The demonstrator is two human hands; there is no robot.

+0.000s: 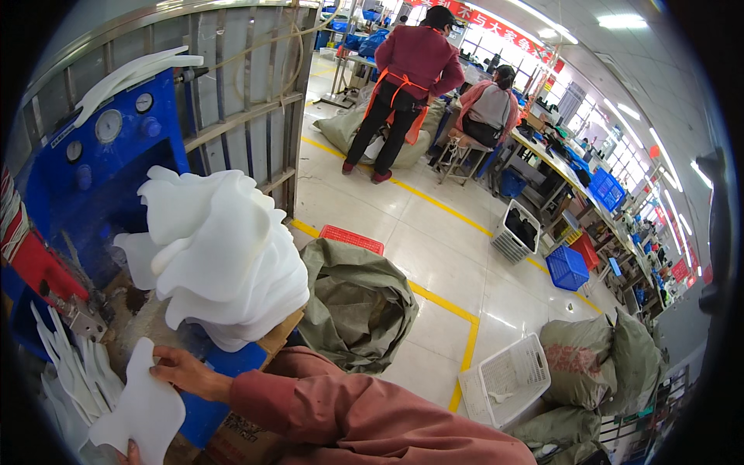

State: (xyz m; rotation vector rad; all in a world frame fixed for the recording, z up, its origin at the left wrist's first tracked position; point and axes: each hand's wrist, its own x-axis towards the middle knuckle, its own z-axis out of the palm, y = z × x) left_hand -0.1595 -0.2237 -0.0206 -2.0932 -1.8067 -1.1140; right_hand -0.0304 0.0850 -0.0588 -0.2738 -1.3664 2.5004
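A white, curved, flat piece (147, 403), smooth and foam-like, is between my two hands at the lower left. My right hand (190, 373) pinches its upper right edge between thumb and fingers. Of my left hand (130, 454), only fingertips show, closed on the piece's lower edge; the rest is cut off by the picture's rim. Just beyond stands a tall, uneven stack of similar white pieces (225, 248). More thin white pieces (74, 364) stand on edge to the left of my hands, beside a red machine part with a metal block (85, 322).
A blue machine (108, 170) with round gauges carries white pieces on top. An open green sack (356, 302) and red crate (353, 239) stand beyond my arm. White basket (508, 380) and full sacks (577, 360) lie right. Two people are farther off, one standing (411, 66), one seated (488, 108).
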